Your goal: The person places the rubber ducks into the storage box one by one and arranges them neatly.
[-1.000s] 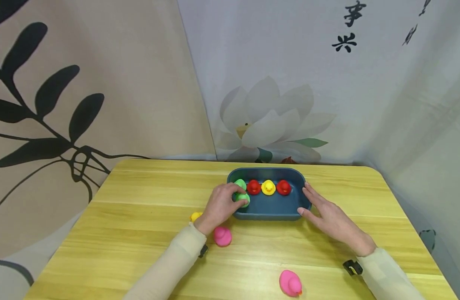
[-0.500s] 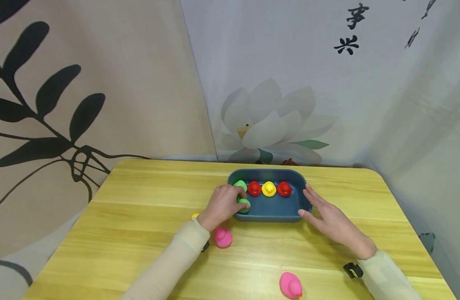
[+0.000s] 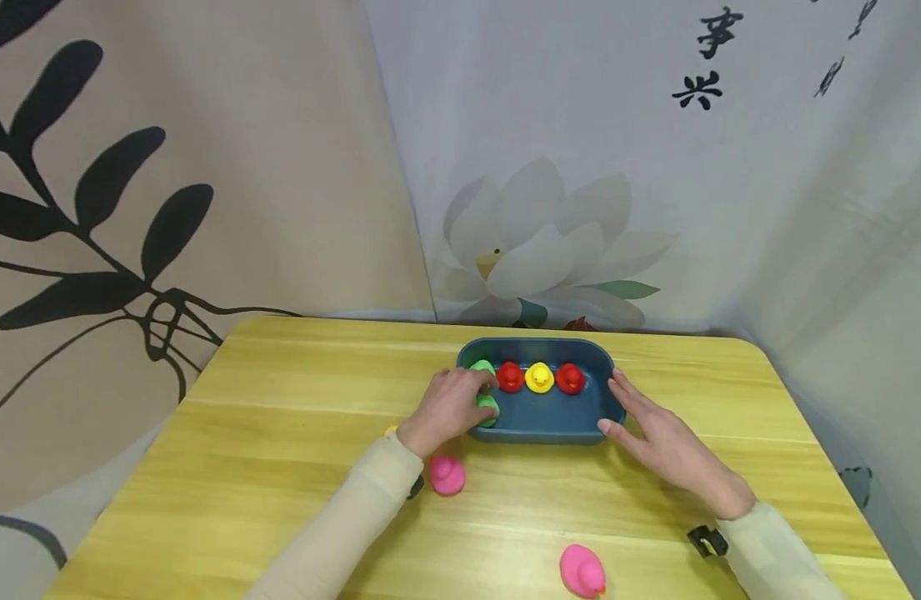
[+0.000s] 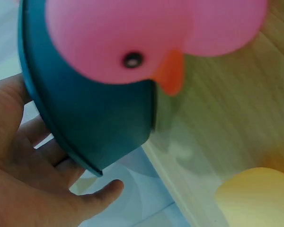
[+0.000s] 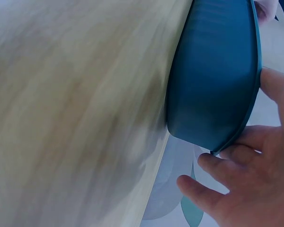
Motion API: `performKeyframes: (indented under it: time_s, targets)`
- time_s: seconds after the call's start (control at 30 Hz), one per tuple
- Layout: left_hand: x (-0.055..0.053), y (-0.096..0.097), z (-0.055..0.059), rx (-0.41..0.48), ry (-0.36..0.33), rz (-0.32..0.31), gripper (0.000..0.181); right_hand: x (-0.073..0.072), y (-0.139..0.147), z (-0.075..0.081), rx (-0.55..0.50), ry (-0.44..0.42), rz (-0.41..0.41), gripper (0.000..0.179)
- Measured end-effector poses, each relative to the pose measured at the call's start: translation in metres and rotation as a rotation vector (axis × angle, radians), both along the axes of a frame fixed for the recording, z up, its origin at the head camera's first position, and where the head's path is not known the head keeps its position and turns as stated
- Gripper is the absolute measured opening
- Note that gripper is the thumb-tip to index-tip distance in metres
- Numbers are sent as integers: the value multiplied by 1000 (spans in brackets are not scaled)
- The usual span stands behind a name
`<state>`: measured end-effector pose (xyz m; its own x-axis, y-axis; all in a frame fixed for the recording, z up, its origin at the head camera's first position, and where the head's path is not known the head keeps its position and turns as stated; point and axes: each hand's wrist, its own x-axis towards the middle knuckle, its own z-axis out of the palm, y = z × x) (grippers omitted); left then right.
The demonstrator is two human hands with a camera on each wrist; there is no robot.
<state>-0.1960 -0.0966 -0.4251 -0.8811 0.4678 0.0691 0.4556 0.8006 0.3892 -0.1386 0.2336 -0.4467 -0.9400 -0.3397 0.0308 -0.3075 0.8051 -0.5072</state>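
Observation:
In the head view my left hand [image 3: 451, 408] reaches over the left end of a dark blue tray [image 3: 550, 435]. Its thumb lies by the nearer green rubber duck [image 3: 488, 403], and the fingertips stand apart above it. A second green duck [image 3: 481, 367] sits just behind, partly covered by the fingers. Spread fingers of my right hand [image 3: 670, 442] touch the tray's right end. Two red ducks [image 3: 510, 377] and a yellow duck [image 3: 539, 377] stand in a row inside. In the left wrist view the thumb is extended, but tray and pink duck hide the fingertips.
A pink duck [image 3: 447, 476] sits in front of the tray beside the left wrist. Another pink duck [image 3: 583, 571] lies near the table's front. A yellow duck [image 3: 390, 431] is mostly hidden behind the left wrist. Patterned curtains hang behind the wooden table [image 3: 310, 392].
My left hand has lowered the nearer green duck inside the tray's left end, and its fingers have spread away from the thumb. The right hand stays against the tray.

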Motion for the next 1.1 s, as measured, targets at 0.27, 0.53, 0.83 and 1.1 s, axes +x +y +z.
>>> performKeyframes:
  time_s: [0.27, 0.53, 0.83, 1.1]
  targets:
    - [11, -19, 19, 245, -99, -6, 35, -1, 0, 1, -4, -13, -1, 79]
    - [25, -62, 28, 389, -74, 37, 39, 0, 0, 2, -1, -23, 4, 79]
    - [33, -107, 25, 487, -119, 72, 45, -1, 1, 4, 2, -25, 2, 79]
    - [36, -135, 9, 534, -282, 14, 40, 0, 0, 2, -4, -22, -2, 80]
